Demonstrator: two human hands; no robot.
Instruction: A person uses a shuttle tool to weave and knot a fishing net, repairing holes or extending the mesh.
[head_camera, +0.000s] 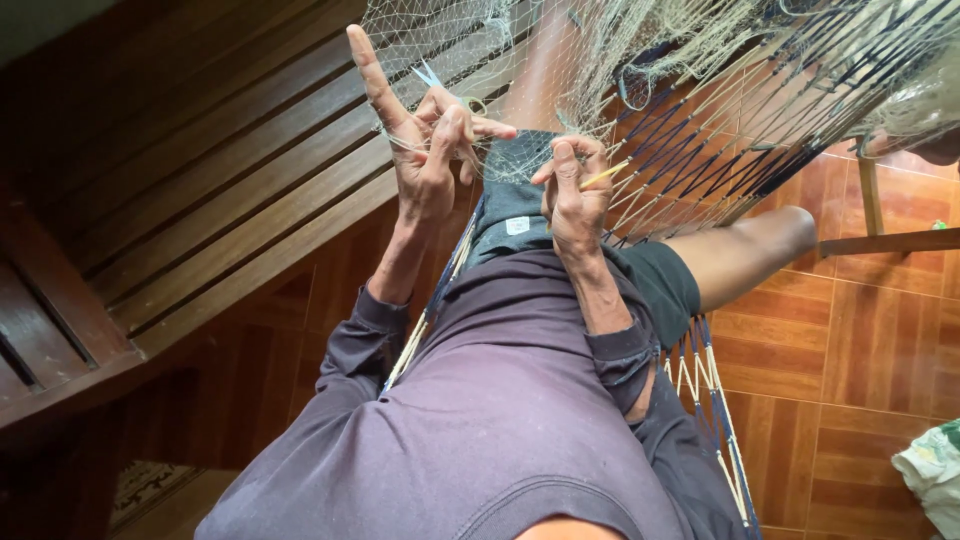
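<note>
The left hand (425, 140) pinches fine fishing net (480, 40) mesh, its index finger stretched up. Just right of it, the right hand (575, 195) grips a yellow netting needle (605, 175). The net drapes across the far hammock (700, 150).

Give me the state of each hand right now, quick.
Left hand: closed, pinching the fine fishing net, index finger stretched up.
Right hand: closed on a thin yellow netting needle.
</note>
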